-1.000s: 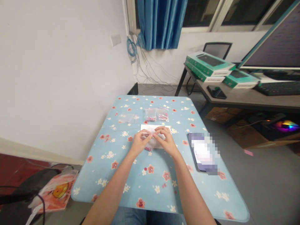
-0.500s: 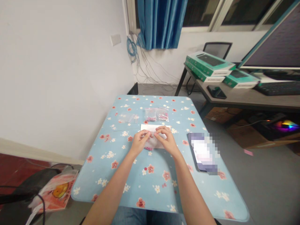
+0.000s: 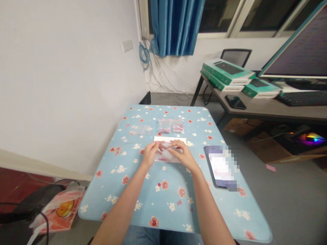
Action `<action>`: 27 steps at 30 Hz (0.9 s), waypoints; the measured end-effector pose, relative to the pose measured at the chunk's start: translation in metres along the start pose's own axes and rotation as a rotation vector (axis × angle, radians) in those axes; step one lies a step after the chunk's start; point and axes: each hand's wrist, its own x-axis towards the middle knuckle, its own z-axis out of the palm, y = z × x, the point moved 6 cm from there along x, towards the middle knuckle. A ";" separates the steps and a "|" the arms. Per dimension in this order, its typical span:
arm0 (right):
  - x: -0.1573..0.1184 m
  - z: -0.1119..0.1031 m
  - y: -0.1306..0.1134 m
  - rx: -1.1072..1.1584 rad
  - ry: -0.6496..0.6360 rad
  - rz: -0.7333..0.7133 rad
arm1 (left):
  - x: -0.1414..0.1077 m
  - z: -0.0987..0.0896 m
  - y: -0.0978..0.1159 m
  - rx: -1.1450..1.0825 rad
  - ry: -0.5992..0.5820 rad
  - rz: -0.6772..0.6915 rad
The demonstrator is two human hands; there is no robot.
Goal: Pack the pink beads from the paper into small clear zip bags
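Note:
My left hand pinches the edge of a small clear plastic bag between thumb and fingers. Pink bead-like bits lie low in this bag. Close on the other side, my right hand has curved fingers, its thumb and fingertips apart at the bag; whether they touch the plastic is hard to make out. Beneath both hands lies a white sheet of paper, partly covered. Farther back are two clear bags with pink bits and, left of them, some clear, flat plastic bags.
A phone with a lit screen lies on the right of the flowered table. Beyond, a desk holds green keyboard boxes, another phone and a keyboard. A wall stands left; a plastic carrier bag is at lower left.
My fingertips, close together before, have parted; the right fingers have loosened from their pinch. The bag now hangs or lies more spread out over the paper, its pink bits slightly higher.

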 end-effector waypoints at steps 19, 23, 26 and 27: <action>0.060 -0.015 0.041 0.143 0.248 0.170 | 0.012 -0.027 -0.007 -0.127 0.273 -0.004; 0.089 -0.011 0.048 0.089 0.257 0.191 | 0.012 -0.023 -0.006 -0.018 0.228 0.025; 0.102 -0.006 0.048 -0.016 0.238 0.217 | 0.013 -0.021 -0.006 0.070 0.190 0.060; 0.104 -0.004 0.047 -0.069 0.235 0.219 | 0.013 -0.020 -0.006 0.105 0.176 0.080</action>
